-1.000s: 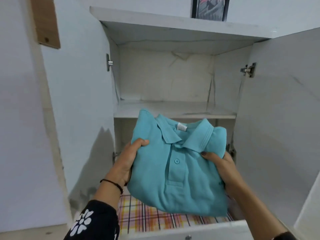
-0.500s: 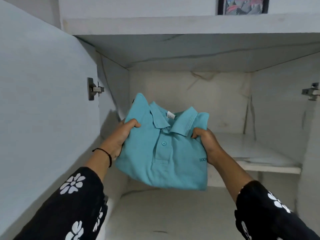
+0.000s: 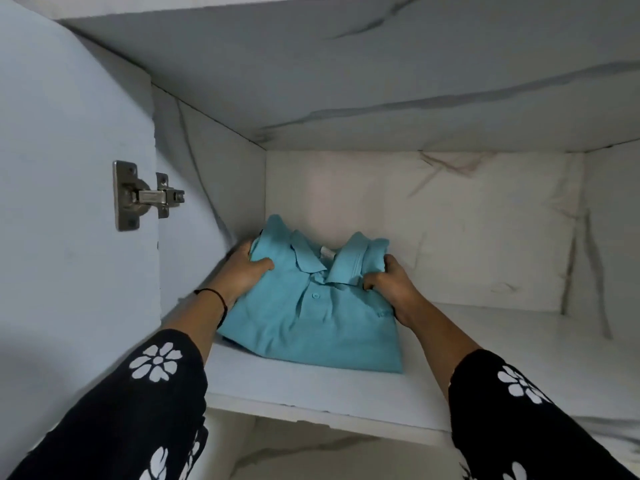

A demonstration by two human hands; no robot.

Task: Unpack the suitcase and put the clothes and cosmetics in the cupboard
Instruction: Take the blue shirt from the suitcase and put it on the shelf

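Note:
A folded turquoise polo shirt (image 3: 311,323) lies on the white shelf (image 3: 311,386) inside the cupboard, pushed toward the back left corner with its collar facing the back wall. My left hand (image 3: 244,271) grips the shirt's left shoulder, thumb on top. My right hand (image 3: 391,282) grips the right shoulder beside the collar, fingers curled into the cloth. Both arms reach in over the shelf's front edge.
The open left cupboard door (image 3: 69,202) with a metal hinge (image 3: 145,195) stands close at my left. The marbled ceiling of the compartment (image 3: 381,81) hangs low overhead. The shelf stretches to the right of the shirt. A lower compartment (image 3: 311,455) shows beneath.
I have carried the shirt from in front of the cupboard up into it and lowered it onto the shelf near the back left corner. Both hands have kept hold of it.

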